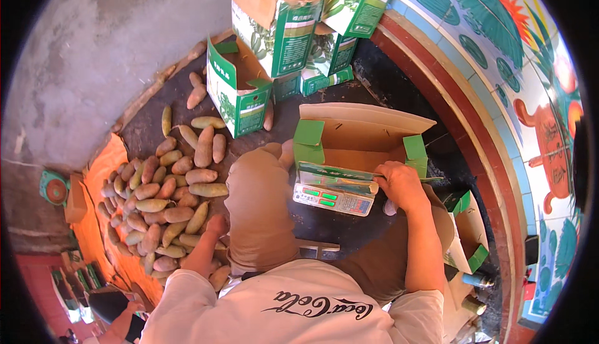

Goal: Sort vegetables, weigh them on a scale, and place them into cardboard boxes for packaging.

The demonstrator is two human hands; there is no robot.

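An open cardboard box (355, 138), green and white outside and brown inside, rests on a digital scale (334, 199) with lit green displays. The fingers of my right hand (399, 183) are closed over the box's near right corner. My left hand (216, 225) is down at the right side of a heap of long, plump produce (156, 205), some reddish-brown, some yellow-green; its exact kind is unclear. The fingers of that hand are too small and partly hidden to make out. One reddish piece (390, 207) lies beside the scale, below my right hand.
Several green-and-white cartons (277, 29) are stacked at the back; an open one (240, 91) stands near the heap. Another open carton (469, 231) is at my right. An orange sheet (103, 185) lies under the heap's left side. A person's arm (121, 325) shows at lower left.
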